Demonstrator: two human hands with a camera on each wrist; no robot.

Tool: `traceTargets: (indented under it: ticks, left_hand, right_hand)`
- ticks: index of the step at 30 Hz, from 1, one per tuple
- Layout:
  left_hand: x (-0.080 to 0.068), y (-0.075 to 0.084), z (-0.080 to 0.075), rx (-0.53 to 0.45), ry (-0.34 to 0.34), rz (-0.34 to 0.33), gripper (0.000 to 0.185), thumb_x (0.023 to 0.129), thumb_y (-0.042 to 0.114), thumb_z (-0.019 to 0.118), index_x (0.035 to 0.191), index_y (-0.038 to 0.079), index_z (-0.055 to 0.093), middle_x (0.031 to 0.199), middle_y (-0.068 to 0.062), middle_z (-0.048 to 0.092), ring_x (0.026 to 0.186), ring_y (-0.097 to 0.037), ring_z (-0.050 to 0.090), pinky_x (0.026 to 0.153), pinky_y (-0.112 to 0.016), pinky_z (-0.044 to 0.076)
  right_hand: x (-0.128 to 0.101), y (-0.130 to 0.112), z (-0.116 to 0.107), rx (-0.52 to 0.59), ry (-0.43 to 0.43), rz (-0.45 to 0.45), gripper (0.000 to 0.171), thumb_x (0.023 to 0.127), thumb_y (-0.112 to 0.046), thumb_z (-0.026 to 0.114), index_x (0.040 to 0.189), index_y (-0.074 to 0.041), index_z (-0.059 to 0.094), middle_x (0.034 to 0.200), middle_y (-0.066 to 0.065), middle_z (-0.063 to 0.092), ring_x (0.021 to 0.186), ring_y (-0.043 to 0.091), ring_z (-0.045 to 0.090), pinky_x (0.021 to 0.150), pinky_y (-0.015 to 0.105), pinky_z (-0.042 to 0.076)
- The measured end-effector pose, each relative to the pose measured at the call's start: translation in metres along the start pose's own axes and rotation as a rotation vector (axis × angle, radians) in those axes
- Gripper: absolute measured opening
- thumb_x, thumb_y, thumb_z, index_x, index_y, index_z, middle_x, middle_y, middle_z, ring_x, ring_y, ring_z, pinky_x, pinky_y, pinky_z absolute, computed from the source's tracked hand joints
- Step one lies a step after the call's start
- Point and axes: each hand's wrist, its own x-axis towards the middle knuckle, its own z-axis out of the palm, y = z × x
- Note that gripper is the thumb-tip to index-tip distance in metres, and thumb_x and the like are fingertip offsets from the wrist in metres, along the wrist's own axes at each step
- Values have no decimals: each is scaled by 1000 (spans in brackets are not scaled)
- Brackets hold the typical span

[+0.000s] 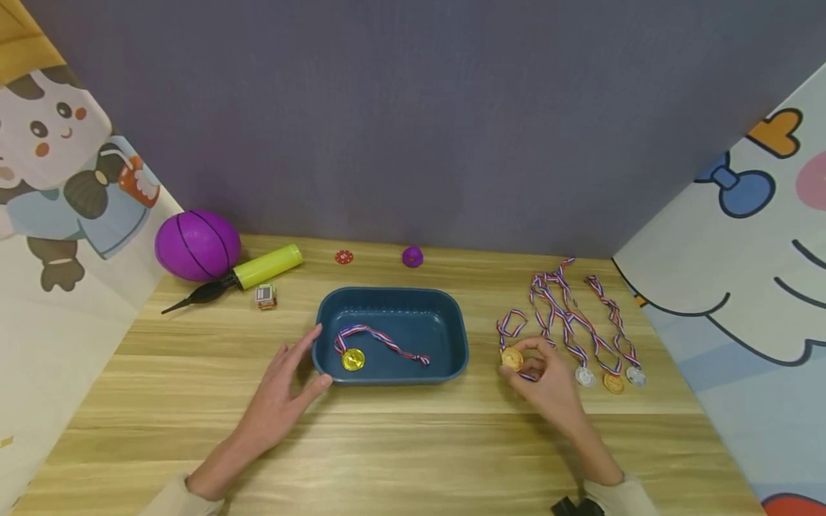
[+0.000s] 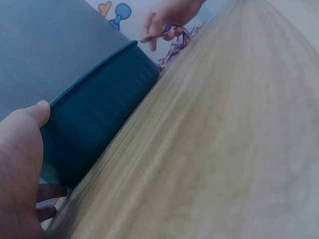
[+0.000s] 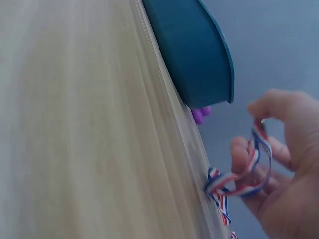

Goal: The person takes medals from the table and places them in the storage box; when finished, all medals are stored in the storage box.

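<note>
My right hand (image 1: 545, 376) pinches a gold medal (image 1: 512, 358); I lift so its ribbon (image 1: 510, 326) clears, left hand (image 1: 287, 387) loosely spread, steadying the tray (image 1: 452, 315).

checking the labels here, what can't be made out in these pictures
- Head view: the print on the gold medal in the blue tray is too small to read.
- Left wrist view: the tray's inside is hidden by its own wall; the left hand is cut off by the edge.
- Right wrist view: the right hand pinches a striped ribbon, but its medal is hidden by the fingers.
</note>
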Motion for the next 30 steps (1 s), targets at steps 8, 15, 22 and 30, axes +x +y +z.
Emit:
traceTargets:
  ticks: [8, 15, 22, 30]
  left_hand:
    - [0, -2, 2, 7, 4, -1, 78, 107, 32, 73, 175, 35, 35, 173, -19, 45, 159, -60, 31, 128, -82, 16]
    - [1, -2, 2, 6, 5, 5, 78, 107, 31, 74, 175, 33, 35, 173, -19, 45, 159, -57, 34, 130, -79, 16]
    - [0, -3, 2, 7, 12, 9, 78, 107, 29, 74, 175, 33, 35, 172, -19, 47, 158, -56, 36, 131, -77, 15]
    - [1, -3, 2, 13, 13, 17, 79, 107, 29, 74, 175, 33, 35, 172, -19, 47, 158, -55, 38, 131, -76, 16]
  right_hand:
    - [6, 3, 8, -163, -41, 109, 37, 86, -12, 95, 115, -5, 74, 79, 6, 67, 61, 7, 61, 52, 23, 48]
    - [7, 0, 10, -213, -27, 152, 39, 86, -19, 99, 116, -6, 78, 94, 9, 71, 65, 7, 62, 54, 23, 49]
    - [7, -1, 12, -187, -3, 111, 37, 84, -12, 98, 113, -4, 77, 93, 8, 76, 69, 6, 63, 60, 21, 52]
    - [8, 1, 12, -148, 42, 44, 36, 82, -3, 98, 110, -1, 76, 86, 8, 70, 69, 5, 62, 60, 17, 53]
